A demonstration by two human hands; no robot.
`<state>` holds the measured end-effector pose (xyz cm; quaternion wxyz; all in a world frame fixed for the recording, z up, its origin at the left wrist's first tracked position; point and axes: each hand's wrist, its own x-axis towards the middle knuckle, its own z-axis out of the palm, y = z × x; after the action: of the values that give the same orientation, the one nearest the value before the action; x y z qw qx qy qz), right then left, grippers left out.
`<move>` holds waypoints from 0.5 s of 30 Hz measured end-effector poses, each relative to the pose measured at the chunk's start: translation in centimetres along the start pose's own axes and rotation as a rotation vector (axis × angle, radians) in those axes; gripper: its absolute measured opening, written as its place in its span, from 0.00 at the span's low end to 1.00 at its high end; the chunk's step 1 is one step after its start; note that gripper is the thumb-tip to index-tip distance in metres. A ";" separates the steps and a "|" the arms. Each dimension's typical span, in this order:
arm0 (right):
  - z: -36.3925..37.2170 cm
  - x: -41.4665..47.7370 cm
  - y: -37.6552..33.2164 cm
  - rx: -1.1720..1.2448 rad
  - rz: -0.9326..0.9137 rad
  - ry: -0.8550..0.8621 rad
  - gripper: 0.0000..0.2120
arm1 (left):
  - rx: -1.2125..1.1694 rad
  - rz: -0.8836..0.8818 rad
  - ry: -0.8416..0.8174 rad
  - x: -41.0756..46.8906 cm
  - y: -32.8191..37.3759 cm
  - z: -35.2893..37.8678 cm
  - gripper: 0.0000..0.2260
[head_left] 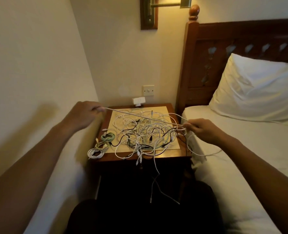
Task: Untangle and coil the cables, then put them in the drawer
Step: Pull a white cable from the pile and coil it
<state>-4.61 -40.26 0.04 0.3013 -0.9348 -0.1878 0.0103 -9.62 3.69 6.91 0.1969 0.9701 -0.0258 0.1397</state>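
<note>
Left hand (87, 114): fingers curled, pinching a white cable (145, 118) above the far-left corner of the nightstand (171, 155). Right hand (202, 130): fingers curled around the same cable, above the nightstand's right edge.

Surface: dark wooden nightstand with a pale mat (123, 114) on top. It stands in a corner, with a cream wall on the left and a bed (241, 166) on the right (white sheet, white pillow (257, 88), carved wooden headboard (224, 48)).

The held cable is taut and straight. Its long axis runs from far left to near right, sloping slightly down toward the right hand, and it passes above the tangle (145, 134). A blurred white strand trails from below the right hand onto the sheet.

The tangle of white and black cables covers most of the mat; several strands hang over the near edge. Three coiled cables lie at the near-left corner — green coil (108, 137), yellow coil (101, 146), white coil (95, 152), far to near.

On the far wall are a wall switch (148, 90), a white adapter (138, 100) and a brass lamp (149, 12).
</note>
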 end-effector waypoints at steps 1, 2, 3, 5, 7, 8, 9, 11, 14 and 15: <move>-0.2 -0.7 1.8 0.011 0.086 0.035 0.22 | 0.001 -0.055 -0.013 -0.1 -1.6 -0.4 0.08; -0.2 -1.4 3.4 0.036 0.171 0.062 0.24 | -0.020 -0.109 -0.048 -0.3 -2.9 -0.4 0.06; 0.0 -2.0 4.6 0.053 0.241 0.075 0.26 | -0.048 -0.161 -0.095 -0.7 -3.6 -0.1 0.04; 1.0 -2.4 6.4 0.044 0.304 0.073 0.27 | -0.053 -0.214 -0.141 -1.0 -4.2 1.8 0.06; 1.9 -2.4 7.7 -0.008 0.339 0.040 0.27 | -0.003 -0.199 -0.183 -1.1 -4.0 3.4 0.11; 2.1 -2.5 8.0 -0.043 0.356 -0.013 0.25 | 0.028 -0.176 -0.242 -1.1 -3.6 3.7 0.13; 2.2 -2.7 8.1 -0.094 0.362 -0.081 0.23 | 0.045 -0.146 -0.316 -1.2 -2.9 3.8 0.15; 2.3 -2.7 6.9 -0.182 0.314 -0.168 0.19 | 0.011 -0.084 -0.411 -1.3 -0.8 3.7 0.17; 2.9 -1.6 0.2 -0.019 0.126 -0.118 0.16 | -0.163 0.021 -0.434 -1.6 4.7 3.5 0.16; 3.3 -1.2 -3.0 0.110 0.063 -0.123 0.18 | -0.185 0.052 -0.425 -1.5 6.5 3.5 0.15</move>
<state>-7.22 -36.64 -1.11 0.3394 -0.9199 -0.1757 0.0876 -10.81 -3.72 5.83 0.2713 0.9546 -0.1042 -0.0655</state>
